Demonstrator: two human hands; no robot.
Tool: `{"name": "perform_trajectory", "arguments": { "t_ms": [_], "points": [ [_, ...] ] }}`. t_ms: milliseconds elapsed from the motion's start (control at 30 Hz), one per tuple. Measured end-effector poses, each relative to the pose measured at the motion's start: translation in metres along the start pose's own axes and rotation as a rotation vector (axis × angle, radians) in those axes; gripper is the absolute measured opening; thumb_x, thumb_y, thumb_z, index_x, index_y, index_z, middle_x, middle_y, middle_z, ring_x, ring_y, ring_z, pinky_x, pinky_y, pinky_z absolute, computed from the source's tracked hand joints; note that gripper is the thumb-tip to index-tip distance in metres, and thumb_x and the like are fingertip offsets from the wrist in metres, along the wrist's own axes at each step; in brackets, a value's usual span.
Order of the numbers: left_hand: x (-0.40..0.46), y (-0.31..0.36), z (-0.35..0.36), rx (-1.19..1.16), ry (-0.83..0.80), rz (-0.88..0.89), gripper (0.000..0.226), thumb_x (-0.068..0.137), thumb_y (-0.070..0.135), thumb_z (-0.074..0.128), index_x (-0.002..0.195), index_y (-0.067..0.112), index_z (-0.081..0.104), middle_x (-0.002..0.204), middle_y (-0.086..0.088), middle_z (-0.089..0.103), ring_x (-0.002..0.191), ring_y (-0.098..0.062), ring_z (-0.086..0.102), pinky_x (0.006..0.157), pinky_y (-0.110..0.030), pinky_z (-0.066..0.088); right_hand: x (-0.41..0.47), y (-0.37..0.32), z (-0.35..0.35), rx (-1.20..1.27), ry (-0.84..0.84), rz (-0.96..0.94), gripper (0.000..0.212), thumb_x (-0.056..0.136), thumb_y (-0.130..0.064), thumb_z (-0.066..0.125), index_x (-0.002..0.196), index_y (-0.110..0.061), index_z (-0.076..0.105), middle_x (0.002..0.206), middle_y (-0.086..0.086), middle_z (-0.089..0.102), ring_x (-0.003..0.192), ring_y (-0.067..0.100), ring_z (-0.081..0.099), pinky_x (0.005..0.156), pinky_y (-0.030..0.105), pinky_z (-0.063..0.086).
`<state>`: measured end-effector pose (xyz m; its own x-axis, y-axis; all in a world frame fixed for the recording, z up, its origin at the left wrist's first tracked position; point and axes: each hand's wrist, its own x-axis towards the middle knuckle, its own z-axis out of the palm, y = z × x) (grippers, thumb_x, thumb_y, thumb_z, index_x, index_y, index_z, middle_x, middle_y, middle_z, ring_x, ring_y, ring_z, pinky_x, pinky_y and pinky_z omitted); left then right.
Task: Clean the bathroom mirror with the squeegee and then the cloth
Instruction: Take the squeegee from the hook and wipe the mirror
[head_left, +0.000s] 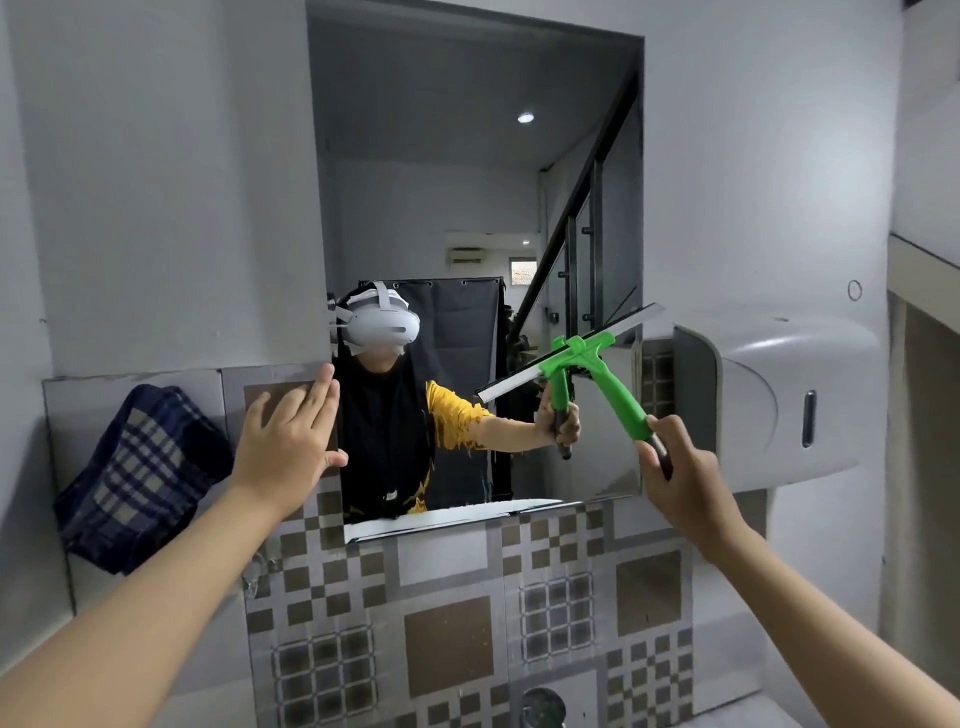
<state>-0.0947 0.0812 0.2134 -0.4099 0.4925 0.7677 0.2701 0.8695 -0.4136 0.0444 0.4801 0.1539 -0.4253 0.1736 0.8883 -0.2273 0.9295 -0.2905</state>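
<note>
A tall frameless mirror (467, 182) hangs on the grey wall. My right hand (685, 483) grips the dark end of a green squeegee (613, 384), whose blade lies tilted against the mirror's lower right part. My left hand (288, 436) presses flat, fingers straight, on the wall tile at the mirror's left edge. A dark blue checked cloth (140, 478) hangs on the wall to the left of my left hand, apart from it.
A white wall dispenser (769, 395) juts out just right of the mirror, close to my right hand. Patterned grey and brown tiles (447, 639) cover the wall below. A round metal fitting (543, 709) shows at the bottom edge.
</note>
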Motion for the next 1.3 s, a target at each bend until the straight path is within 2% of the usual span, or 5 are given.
{"name": "perform_trajectory", "arguments": {
  "t_ms": [167, 500, 733, 900, 1300],
  "points": [
    [0.0, -0.002, 0.003, -0.017, 0.013, 0.005, 0.094, 0.051, 0.036, 0.087, 0.127, -0.004, 0.05, 0.141, -0.016, 0.044, 0.103, -0.034, 0.057, 0.083, -0.059, 0.045, -0.025, -0.022, 0.011, 0.091, -0.005, 0.156, 0.02, 0.093, -0.009, 0.054, 0.1, -0.019, 0.038, 0.056, 0.01, 0.057, 0.036, 0.026, 0.05, 0.033, 0.04, 0.042],
    [-0.002, 0.001, 0.003, -0.035, -0.011, 0.005, 0.096, 0.055, 0.034, 0.086, 0.132, -0.005, 0.043, 0.145, -0.019, 0.038, 0.106, -0.036, 0.053, 0.086, -0.061, 0.042, -0.029, -0.097, 0.02, 0.364, 0.041, 0.532, 0.01, 0.098, -0.02, 0.048, 0.102, -0.015, 0.04, 0.072, 0.011, 0.058, 0.047, 0.016, 0.046, 0.036, 0.023, 0.039],
    [-0.01, 0.009, 0.004, -0.051, -0.004, -0.013, 0.089, 0.064, 0.031, 0.081, 0.135, -0.004, 0.04, 0.147, -0.019, 0.034, 0.113, -0.035, 0.051, 0.091, -0.061, 0.04, -0.01, -0.178, 0.049, 0.572, 0.17, 0.797, 0.009, 0.098, -0.018, 0.042, 0.095, -0.014, 0.034, 0.08, 0.013, 0.059, 0.062, 0.027, 0.06, 0.056, 0.042, 0.055],
    [-0.026, 0.011, 0.013, -0.019, -0.051, 0.007, 0.104, 0.058, 0.047, 0.081, 0.139, 0.001, 0.035, 0.15, -0.013, 0.03, 0.121, -0.03, 0.048, 0.096, -0.056, 0.039, -0.009, -0.233, 0.075, 0.619, 0.174, 0.776, 0.013, 0.097, -0.019, 0.039, 0.089, -0.018, 0.029, 0.074, 0.013, 0.058, 0.064, 0.035, 0.064, 0.058, 0.051, 0.056],
    [-0.039, 0.011, 0.028, -0.104, 0.02, 0.042, 0.123, 0.044, 0.059, 0.081, 0.14, -0.001, 0.032, 0.148, -0.015, 0.033, 0.116, -0.031, 0.055, 0.092, -0.057, 0.043, -0.028, -0.276, 0.109, 0.524, 0.108, 0.594, 0.008, 0.099, -0.016, 0.039, 0.103, -0.011, 0.032, 0.061, -0.001, 0.048, 0.045, 0.01, 0.046, 0.037, 0.019, 0.036]
  ]
}}
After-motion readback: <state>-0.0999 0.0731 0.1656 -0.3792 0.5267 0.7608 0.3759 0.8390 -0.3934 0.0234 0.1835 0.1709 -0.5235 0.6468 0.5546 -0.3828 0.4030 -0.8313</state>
